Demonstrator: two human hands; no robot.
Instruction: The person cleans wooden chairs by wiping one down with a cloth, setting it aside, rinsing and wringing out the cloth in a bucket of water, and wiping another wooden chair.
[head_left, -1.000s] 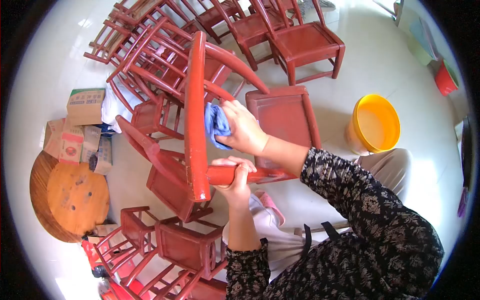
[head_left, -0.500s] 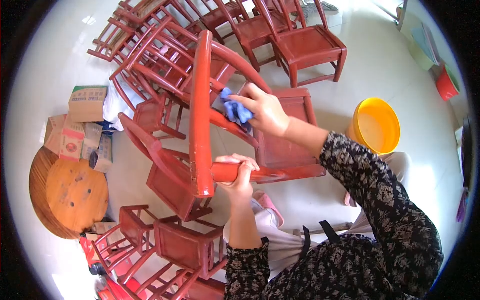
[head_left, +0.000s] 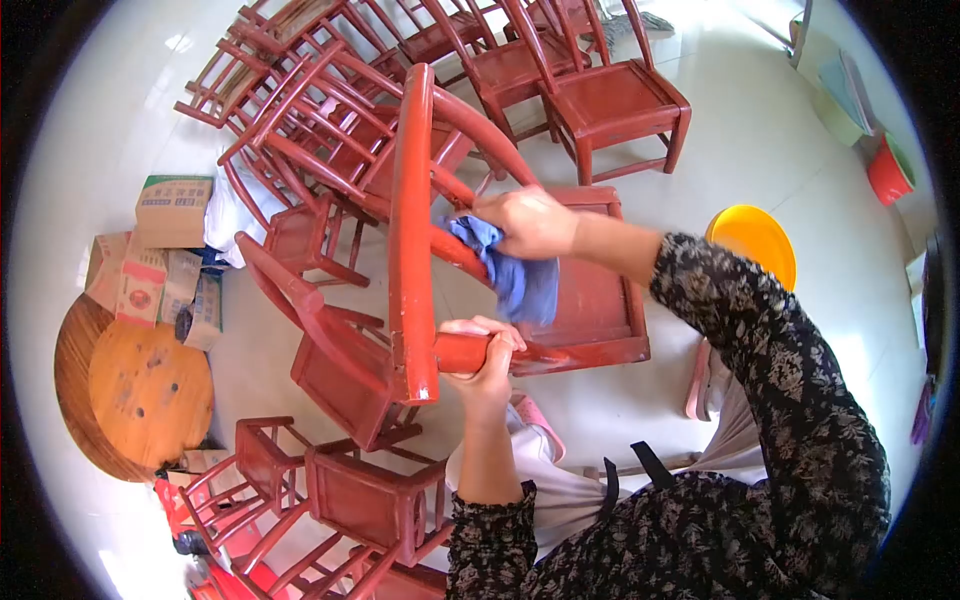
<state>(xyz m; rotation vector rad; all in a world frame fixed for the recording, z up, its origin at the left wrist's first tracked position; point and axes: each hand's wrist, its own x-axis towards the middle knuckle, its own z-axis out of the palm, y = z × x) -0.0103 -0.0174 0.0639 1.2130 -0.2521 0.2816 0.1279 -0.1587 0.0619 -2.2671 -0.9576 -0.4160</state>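
Observation:
A red wooden chair (head_left: 412, 250) stands tilted in front of me, its thick top rail nearest the camera and its seat beyond. My left hand (head_left: 484, 358) is wrapped round the chair's back post just below the rail's near end. Between the back's bars, my right hand (head_left: 532, 224) grips a blue cloth (head_left: 525, 288), which hangs down loosely and is partly blurred. Part of the cloth lies against a bar of the chair back; the right fingertips are mostly hidden.
More red chairs (head_left: 617, 100) crowd the back and left, some stacked. A yellow bucket (head_left: 752, 240) stands on the right, partly behind my sleeve. Cardboard boxes (head_left: 172, 212) and a round wooden tabletop (head_left: 150, 390) are on the left. A red bin (head_left: 889, 170) is at far right.
My right hand has moved slightly right and down, and the cloth now hangs lower and more spread out. The left hand keeps its hold; the view has shifted a little.

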